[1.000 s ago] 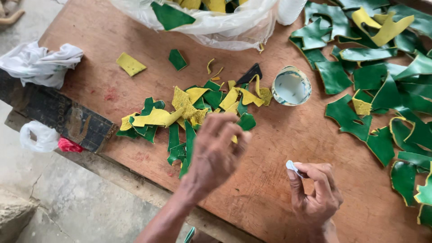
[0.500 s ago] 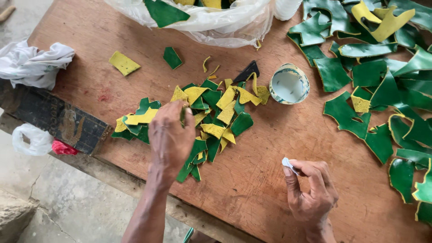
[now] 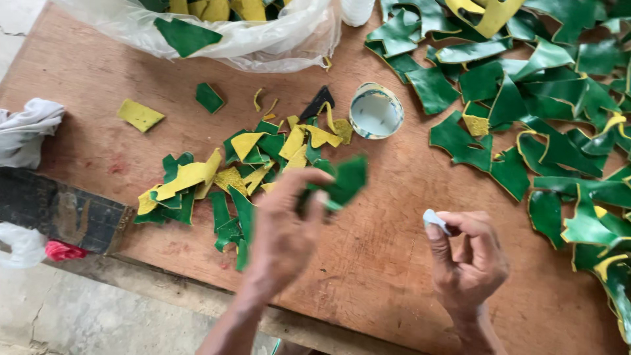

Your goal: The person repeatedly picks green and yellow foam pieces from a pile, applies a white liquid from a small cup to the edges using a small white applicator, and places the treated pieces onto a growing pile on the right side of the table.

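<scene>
From my remote seat I see the left hand (image 3: 282,227) with its fingers curled and pinched around a dark green, glossy scrap of cut leather-like sheet (image 3: 343,182), lifted clear of the board and blurred. The right hand (image 3: 470,260) has thumb and forefinger closed on a small white chunk, perhaps chalk or a wad (image 3: 434,219), with the other fingers folded into the palm.

Just beyond the left hand lies a loose heap of green and yellow offcuts (image 3: 230,174), spread flat on the brown wooden board (image 3: 381,263). Past the heap stands a small round tin with a pale inside (image 3: 375,110), open at the top, and a black triangular scrap (image 3: 317,103) lies beside it. A single yellow rectangular scrap (image 3: 139,115) and a small green square scrap (image 3: 209,98) lie apart to the left.

To the right spreads a large litter of green trimmings with yellow edges (image 3: 526,118). At the far edge sits a clear plastic bag holding more scraps (image 3: 263,39). On the left are a crumpled white cloth (image 3: 29,128) and a dark worn block (image 3: 59,210).
</scene>
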